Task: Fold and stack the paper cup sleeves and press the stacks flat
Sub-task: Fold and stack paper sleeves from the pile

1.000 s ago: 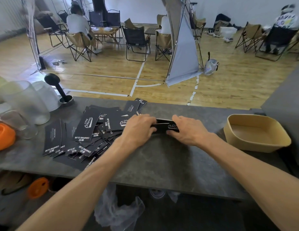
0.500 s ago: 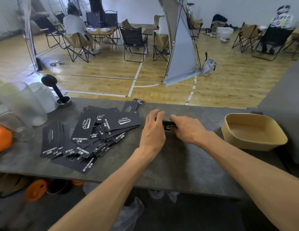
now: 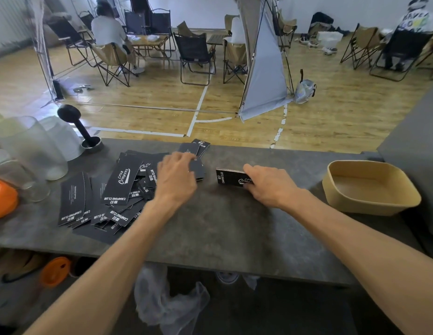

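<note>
A loose pile of flat black paper cup sleeves (image 3: 118, 187) with white lettering is spread over the left half of the grey counter (image 3: 230, 228). My left hand (image 3: 176, 177) is at the pile's right edge, its fingers curled on one black sleeve (image 3: 198, 169). To the right lies a small neat stack of folded sleeves (image 3: 228, 176). My right hand (image 3: 268, 184) rests on the stack's right end and holds it down on the counter.
A tan oval tray (image 3: 370, 187) stands at the counter's right end. Clear plastic containers (image 3: 34, 146), an orange lid (image 3: 2, 199) and a black tamper (image 3: 77, 124) crowd the left end. Beyond the counter are a wooden floor, folding chairs and seated people.
My left hand has left the folded stack and moved left to the loose pile, where it takes a sleeve. My right hand has stayed on the stack.
</note>
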Demonstrator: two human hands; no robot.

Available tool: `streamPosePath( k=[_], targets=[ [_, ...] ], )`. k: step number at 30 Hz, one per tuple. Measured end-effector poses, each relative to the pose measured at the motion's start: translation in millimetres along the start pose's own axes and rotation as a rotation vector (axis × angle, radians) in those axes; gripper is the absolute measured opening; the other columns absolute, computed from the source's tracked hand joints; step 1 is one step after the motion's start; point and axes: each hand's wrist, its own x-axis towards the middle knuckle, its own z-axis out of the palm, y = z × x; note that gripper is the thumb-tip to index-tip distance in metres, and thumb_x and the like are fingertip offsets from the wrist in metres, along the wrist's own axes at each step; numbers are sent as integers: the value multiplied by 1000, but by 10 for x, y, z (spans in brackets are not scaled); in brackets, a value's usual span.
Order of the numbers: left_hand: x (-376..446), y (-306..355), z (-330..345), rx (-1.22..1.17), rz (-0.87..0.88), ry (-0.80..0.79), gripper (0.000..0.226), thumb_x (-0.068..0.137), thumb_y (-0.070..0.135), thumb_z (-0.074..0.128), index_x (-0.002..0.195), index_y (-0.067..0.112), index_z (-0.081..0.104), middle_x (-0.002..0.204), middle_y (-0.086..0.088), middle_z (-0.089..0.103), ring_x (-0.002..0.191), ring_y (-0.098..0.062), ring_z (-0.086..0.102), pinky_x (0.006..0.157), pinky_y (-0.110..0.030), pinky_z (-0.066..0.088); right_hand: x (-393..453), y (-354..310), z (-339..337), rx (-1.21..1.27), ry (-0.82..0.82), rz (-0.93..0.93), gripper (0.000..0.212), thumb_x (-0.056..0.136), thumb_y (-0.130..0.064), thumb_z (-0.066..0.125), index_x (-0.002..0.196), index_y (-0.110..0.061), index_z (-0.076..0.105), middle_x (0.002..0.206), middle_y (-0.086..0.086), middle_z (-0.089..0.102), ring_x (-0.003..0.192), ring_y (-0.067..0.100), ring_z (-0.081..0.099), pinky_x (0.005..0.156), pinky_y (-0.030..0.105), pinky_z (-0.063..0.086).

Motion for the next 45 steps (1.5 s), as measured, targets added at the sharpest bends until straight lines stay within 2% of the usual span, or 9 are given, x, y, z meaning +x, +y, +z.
streamPosePath(
  k=[5, 12, 21, 26, 28, 32, 35, 38, 45],
  targets=[
    [21, -446, -246, 205, -124, -190, 59, 80, 38, 73, 134, 24, 51, 131, -4, 49, 125, -28, 38, 105, -42, 27, 44, -7, -123, -77, -102, 2, 20, 101, -37, 44, 108, -21, 34, 111, 4, 62, 95, 31, 61, 71, 38, 39],
    [-14, -415, -266, 210, -4, -74, 70, 77, 38, 78, 138, 23, 48, 125, 1, 47, 119, -25, 42, 104, -41, 27, 42, -6, -174, -53, -120, 22, 19, 102, -36, 43, 101, -23, 29, 111, 6, 62, 83, 28, 49, 72, 39, 38],
    [-59, -111, -342, -290, 110, -238, 60, 71, 19, 85, 118, 25, 49, 110, 5, 40, 94, -1, 48, 87, -17, 39, 66, 22, -145, 9, -122, 32, 18, 101, -34, 47, 103, -24, 33, 112, 6, 61, 88, 30, 54, 71, 38, 39],
    [-58, 47, -73, -103, 197, -202, 37, 80, 13, 75, 109, 22, 55, 109, 4, 39, 98, -20, 51, 91, -38, 45, 33, 19, -162, 58, -134, 10, 31, 88, -45, 60, 103, -26, 39, 103, -1, 62, 88, 26, 58, 69, 37, 44],
    [-63, 162, 33, -149, 231, -149, 33, 85, 4, 66, 114, 16, 56, 115, 1, 40, 101, -20, 51, 94, -35, 44, 24, 16, -154, 83, -118, 8, 33, 89, -51, 59, 103, -28, 41, 102, -4, 61, 89, 24, 59, 70, 37, 45],
    [-103, 424, 224, -271, 177, -120, 66, 83, -5, 57, 142, 15, 35, 136, -6, 32, 113, -25, 49, 99, -28, 37, 24, 7, -114, 73, -73, 3, 26, 95, -48, 53, 105, -27, 41, 107, -1, 63, 93, 25, 60, 69, 37, 42],
    [-96, 605, 351, -305, 215, -134, 66, 78, -9, 52, 140, 11, 38, 139, -10, 32, 125, -24, 41, 104, -18, 28, 24, 6, -93, 70, -62, 11, 26, 95, -46, 53, 109, -26, 43, 111, 0, 64, 98, 28, 62, 70, 37, 42],
    [-103, 739, 451, -212, 254, -134, 50, 76, -4, 49, 124, 8, 52, 128, -11, 44, 118, -29, 44, 102, -34, 34, 25, 1, -76, 76, -44, 9, 29, 96, -44, 51, 119, -27, 46, 116, 0, 64, 102, 29, 63, 71, 37, 41],
    [-61, 692, 367, -10, 261, -80, 31, 84, 5, 50, 113, 12, 58, 103, -10, 61, 98, -32, 53, 84, -42, 42, 109, -35, -105, 51, 25, 9, 20, 97, -37, 51, 116, -31, 51, 111, -1, 67, 99, 27, 64, 72, 38, 45]
  ],
)
